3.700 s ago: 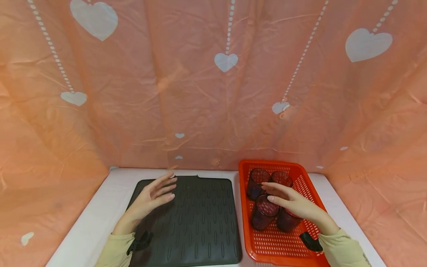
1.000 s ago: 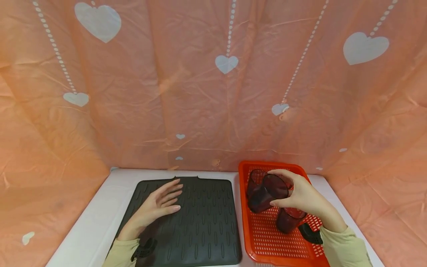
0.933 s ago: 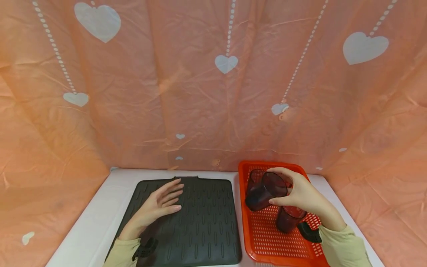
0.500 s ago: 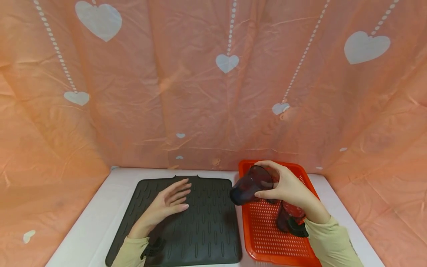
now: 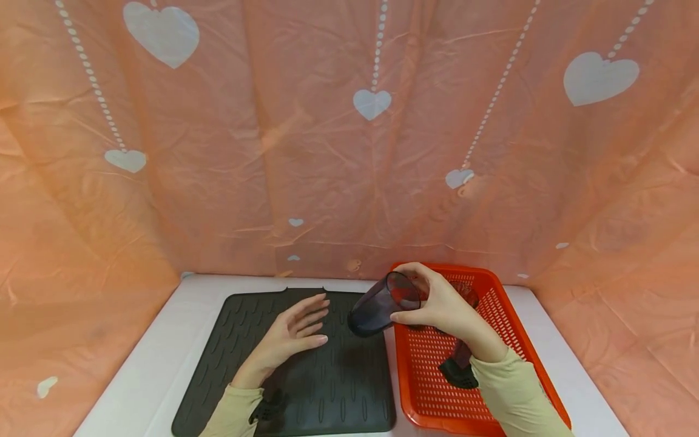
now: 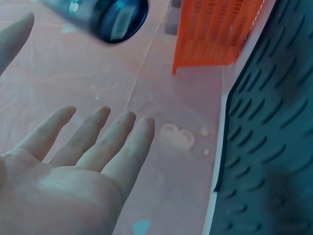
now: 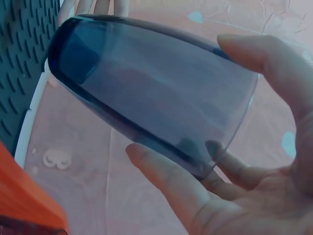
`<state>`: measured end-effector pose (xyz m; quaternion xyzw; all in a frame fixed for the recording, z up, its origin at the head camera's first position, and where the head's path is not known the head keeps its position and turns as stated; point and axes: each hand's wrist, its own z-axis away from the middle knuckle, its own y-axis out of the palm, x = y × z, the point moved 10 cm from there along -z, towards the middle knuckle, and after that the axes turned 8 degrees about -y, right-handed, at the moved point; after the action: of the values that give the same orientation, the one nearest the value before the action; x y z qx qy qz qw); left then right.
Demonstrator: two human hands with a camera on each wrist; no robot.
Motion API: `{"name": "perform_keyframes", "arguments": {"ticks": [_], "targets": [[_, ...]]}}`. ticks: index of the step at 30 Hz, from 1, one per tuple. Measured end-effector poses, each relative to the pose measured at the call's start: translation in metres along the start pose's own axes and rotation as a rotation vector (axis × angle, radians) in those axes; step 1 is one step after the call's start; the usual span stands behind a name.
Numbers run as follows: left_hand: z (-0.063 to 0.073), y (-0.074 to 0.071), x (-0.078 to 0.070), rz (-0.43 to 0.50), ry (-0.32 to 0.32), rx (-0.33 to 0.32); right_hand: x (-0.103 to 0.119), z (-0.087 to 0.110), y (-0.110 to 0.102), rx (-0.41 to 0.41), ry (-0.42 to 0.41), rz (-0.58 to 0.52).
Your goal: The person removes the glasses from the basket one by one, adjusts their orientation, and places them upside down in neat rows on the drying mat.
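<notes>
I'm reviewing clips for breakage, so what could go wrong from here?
The tumbler could slip: the right hand grips it only towards its rim end, and it is held up tilted, base towards the dark mat. That base might also bump the left hand, which is close by and holds nothing.

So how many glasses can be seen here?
3: a tilted glass in the right hand, another glass at the back of the basket, a third glass nearer the middle, mostly covered. More may be hidden.
</notes>
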<state>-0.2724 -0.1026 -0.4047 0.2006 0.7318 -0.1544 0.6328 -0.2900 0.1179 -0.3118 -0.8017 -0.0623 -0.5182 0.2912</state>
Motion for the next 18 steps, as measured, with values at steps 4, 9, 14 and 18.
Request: {"name": "perform_keyframes", "arguments": {"ticks": [4, 9, 14, 18], "targets": [[-0.005, 0.009, 0.003, 0.056, 0.004, 0.019, -0.004, -0.005, 0.006, -0.007, 0.021, -0.049], [-0.011, 0.015, 0.008, 0.096, 0.005, 0.007, -0.011, -0.009, 0.012, -0.019, 0.059, -0.059], [-0.017, 0.021, 0.012, 0.089, -0.005, -0.027, -0.016, -0.012, 0.018, -0.018, 0.07, -0.071], [-0.021, 0.024, 0.014, 0.078, -0.009, -0.062, -0.017, -0.014, 0.023, -0.016, 0.07, -0.08]]}}
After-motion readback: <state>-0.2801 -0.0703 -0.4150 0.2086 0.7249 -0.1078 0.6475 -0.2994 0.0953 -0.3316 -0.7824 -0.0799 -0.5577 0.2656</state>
